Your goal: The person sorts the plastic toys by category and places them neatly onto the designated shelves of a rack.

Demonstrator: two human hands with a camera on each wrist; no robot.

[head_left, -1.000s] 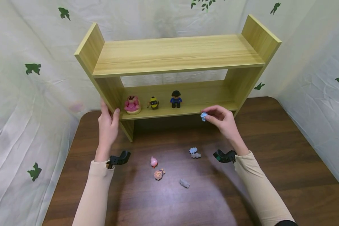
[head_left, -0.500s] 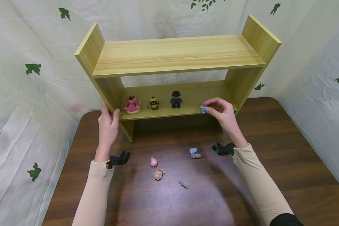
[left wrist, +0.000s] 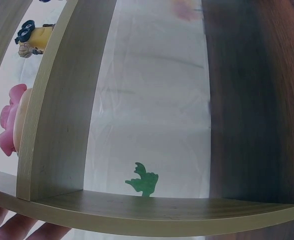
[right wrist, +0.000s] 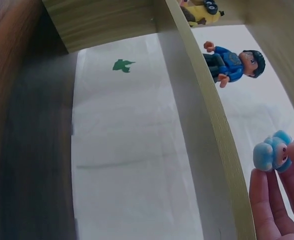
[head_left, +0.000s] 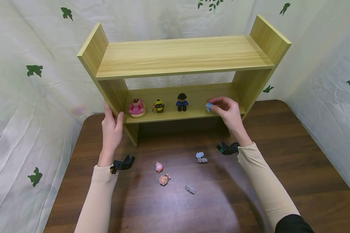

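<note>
My right hand [head_left: 228,111] pinches a small light-blue figurine [right wrist: 273,152] between thumb and fingers, at the right part of the middle board of a wooden shelf [head_left: 186,55]. The figurine appears close over that board in the head view. My left hand [head_left: 112,129] holds the shelf's left side panel, thumb on one face and fingers round the other. Along the same board stand a pink bear figure [head_left: 136,108], a yellow figure with dark goggles [head_left: 158,106] and a dark-haired figure in blue [head_left: 181,102].
On the dark wooden table [head_left: 309,168] in front lie a pink figurine [head_left: 158,167], a lion-like figurine [head_left: 163,180], a grey figurine [head_left: 190,189], and a pale blue piece [head_left: 199,155] beside another grey figurine [head_left: 202,160]. Behind the shelf hangs a white cloth [head_left: 175,22].
My right hand has carried the light-blue figurine up and inward, from in front of the middle board's edge to over the board. The left hand stays on the side panel.
</note>
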